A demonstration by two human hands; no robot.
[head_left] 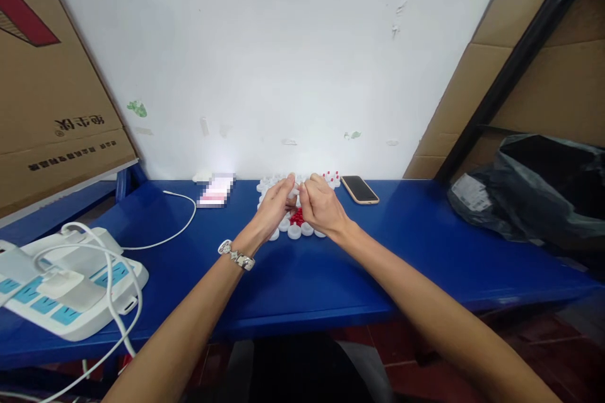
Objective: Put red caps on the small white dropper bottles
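Your left hand (274,204) and right hand (322,204) pinched one small white plastic cap (295,189) | round white caps (293,232), tiny red pieces (297,218) beneath | tan-cased phone (360,189) right, on glossy blue table (416,245)

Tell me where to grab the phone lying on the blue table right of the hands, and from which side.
Take the phone by its two long edges, coming down from above. It lies flat, screen up, on the blue table, so only its thin sides give a hold. Its right side is open; the white caps and the right hand crowd its left.

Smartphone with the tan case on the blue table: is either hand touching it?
No. The tan-cased smartphone lies apart, right of the right hand, which meets the left hand over small white plastic caps.
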